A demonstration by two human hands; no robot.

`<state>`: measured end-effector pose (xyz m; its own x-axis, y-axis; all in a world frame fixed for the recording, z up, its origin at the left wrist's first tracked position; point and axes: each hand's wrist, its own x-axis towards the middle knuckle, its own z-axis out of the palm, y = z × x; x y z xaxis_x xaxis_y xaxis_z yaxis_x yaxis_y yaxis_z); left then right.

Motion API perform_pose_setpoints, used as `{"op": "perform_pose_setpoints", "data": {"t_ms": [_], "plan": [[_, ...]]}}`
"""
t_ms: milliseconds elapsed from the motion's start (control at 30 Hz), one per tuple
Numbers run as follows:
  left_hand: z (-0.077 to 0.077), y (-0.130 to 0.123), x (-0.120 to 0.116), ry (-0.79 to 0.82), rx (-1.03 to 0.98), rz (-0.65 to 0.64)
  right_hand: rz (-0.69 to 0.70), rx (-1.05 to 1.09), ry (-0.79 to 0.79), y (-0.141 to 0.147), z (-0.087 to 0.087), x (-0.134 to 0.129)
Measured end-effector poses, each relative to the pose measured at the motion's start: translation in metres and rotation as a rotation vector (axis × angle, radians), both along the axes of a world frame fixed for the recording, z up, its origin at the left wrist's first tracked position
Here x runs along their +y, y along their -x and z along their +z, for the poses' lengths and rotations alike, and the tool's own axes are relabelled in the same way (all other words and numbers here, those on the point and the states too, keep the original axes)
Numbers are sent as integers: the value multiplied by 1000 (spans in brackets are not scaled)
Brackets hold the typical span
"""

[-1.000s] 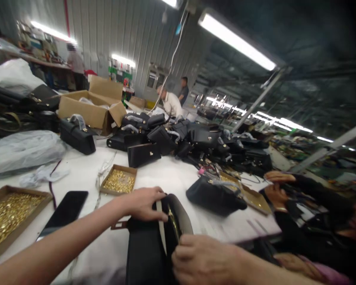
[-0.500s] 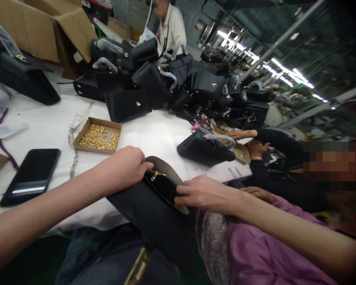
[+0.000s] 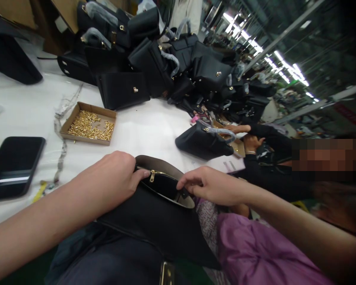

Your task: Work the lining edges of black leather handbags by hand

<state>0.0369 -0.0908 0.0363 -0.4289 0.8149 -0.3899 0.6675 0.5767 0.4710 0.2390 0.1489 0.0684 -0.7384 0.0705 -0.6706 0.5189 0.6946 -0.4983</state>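
Observation:
A black bag (image 3: 157, 225) lies tilted over my lap, its mouth gaping and showing a grey-brown lining and a gold zipper pull (image 3: 152, 176). My left hand (image 3: 117, 174) pinches the bag's rim at the left end of the opening, thumb beside the zipper pull. At the opening's right end, my right hand (image 3: 203, 184) has its fingers curled at the rim, around a small dark piece that I cannot make out. A gold metal clasp (image 3: 167, 273) shows at the bottom edge of the view.
On the white table (image 3: 142, 130) are an open box of gold parts (image 3: 90, 124), a phone (image 3: 16, 166) and a separate black bag (image 3: 203, 142). Many black bags (image 3: 154, 63) are piled behind. At the right, a co-worker's hands (image 3: 252, 143) are near another box; a purple sleeve (image 3: 243, 245) is close.
The view has tipped down and shifted. My right hand has loosened from its flat grip on the rim and its fingers are now more curled. The bag's opening has turned a little.

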Motion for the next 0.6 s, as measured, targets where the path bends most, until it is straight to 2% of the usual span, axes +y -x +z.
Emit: {"op": "perform_pose_setpoints", "data": {"t_ms": [133, 233, 300, 467, 533, 600], "plan": [[-2, -2, 0, -32, 8, -18, -204, -63, 134, -11, -4, -9], [-3, -1, 3, -22, 18, -11, -286, -12, -15, -21, -15, -15], [-4, 1, 1, -16, -12, 15, -294, 34, -112, -24, -22, -18], [6, 4, -30, 95, -135, -6, -177, 163, -190, -10, -21, -27], [15, 6, -46, 176, -193, -77, -65, 205, -131, 3, -20, -32], [24, 8, -56, 210, -95, -106, 57, 221, -12, 16, -26, -39]]}}
